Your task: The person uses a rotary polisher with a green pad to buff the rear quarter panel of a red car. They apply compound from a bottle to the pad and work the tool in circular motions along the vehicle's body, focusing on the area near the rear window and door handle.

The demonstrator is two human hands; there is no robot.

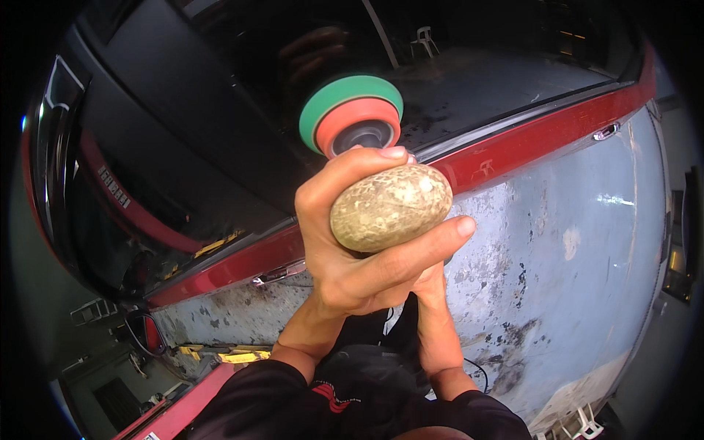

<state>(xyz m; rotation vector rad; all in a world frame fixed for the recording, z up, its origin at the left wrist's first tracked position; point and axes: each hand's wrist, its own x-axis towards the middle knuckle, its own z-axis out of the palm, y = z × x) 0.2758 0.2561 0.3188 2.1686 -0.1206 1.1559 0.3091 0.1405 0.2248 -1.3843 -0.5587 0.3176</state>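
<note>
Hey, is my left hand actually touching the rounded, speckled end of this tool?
Touching. The head view shows it plainly: your left hand curls around the rounded, speckled end, digits lying along its upper and lower edges.

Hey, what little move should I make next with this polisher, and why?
I'd probably check that the green pad sits flat on the dark car window before sliding it. The pad faces the window and your left hand is wrapped around the mottled polisher, but this view doesn't show whether the pad touches evenly.
</note>
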